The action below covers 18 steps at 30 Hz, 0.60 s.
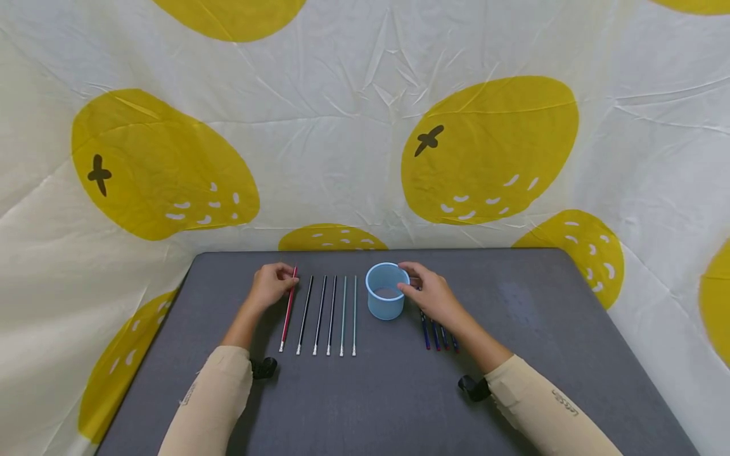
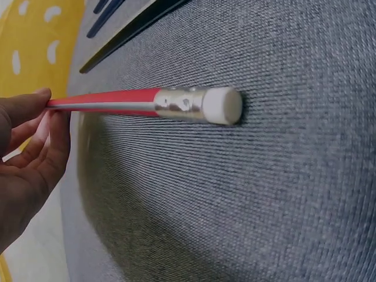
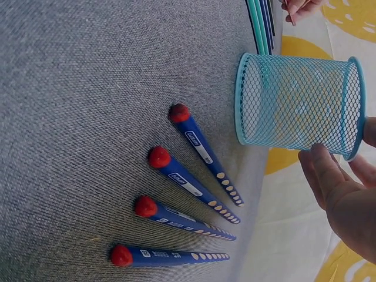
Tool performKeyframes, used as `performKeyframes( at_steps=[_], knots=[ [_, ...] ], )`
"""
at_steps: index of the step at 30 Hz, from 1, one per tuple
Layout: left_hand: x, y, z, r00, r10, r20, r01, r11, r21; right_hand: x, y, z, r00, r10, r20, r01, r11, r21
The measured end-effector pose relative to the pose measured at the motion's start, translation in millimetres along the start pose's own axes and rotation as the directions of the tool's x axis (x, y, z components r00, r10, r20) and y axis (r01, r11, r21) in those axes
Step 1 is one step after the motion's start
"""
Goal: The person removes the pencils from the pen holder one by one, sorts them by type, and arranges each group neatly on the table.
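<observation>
My left hand [image 1: 270, 285] pinches a red pencil [image 1: 288, 311] near its far end, between thumb and fingers. In the left wrist view, the pencil's white eraser [image 2: 223, 106] and metal band point toward the camera, close over the grey cloth. A light blue mesh pencil cup [image 1: 385, 309] stands upright near the table's middle. My right hand [image 1: 435, 296] holds it at the right side of the rim, thumb nearer me and fingers farther back. Through the mesh, the cup [image 3: 299, 100] shows nothing inside. Several blue pencils with red ends [image 3: 187, 182] lie below the right hand.
Between the red pencil and the cup, black pencils [image 1: 322, 313] and two teal pencils [image 1: 355, 316] lie side by side, erasers toward me. The grey table [image 1: 365, 405] ends at a white curtain [image 1: 331, 164] with yellow fruit prints.
</observation>
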<state>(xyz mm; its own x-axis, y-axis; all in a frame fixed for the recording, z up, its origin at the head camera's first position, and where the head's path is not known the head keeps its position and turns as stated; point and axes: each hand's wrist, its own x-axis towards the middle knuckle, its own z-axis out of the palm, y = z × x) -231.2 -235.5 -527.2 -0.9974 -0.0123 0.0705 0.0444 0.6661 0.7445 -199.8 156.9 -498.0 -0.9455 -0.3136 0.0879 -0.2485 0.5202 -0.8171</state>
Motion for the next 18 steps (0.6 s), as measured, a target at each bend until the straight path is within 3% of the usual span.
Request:
performKeyframes(
  at_steps=[8, 18],
  knots=[
    [2.8, -1.7, 5.9, 0.998, -0.067, -0.004, 0.067, 0.997, -0.027, 3.9, 0.1, -3.0, 1.000, 0.002, 0.006, -0.002, 1.000, -0.002],
    [1.8, 3.8, 15.8, 0.997, -0.076, -0.030, 0.076, 0.997, 0.004, 8.3, 2.7, -5.1, 1.000, -0.021, 0.007, 0.021, 1.000, -0.013]
  ],
)
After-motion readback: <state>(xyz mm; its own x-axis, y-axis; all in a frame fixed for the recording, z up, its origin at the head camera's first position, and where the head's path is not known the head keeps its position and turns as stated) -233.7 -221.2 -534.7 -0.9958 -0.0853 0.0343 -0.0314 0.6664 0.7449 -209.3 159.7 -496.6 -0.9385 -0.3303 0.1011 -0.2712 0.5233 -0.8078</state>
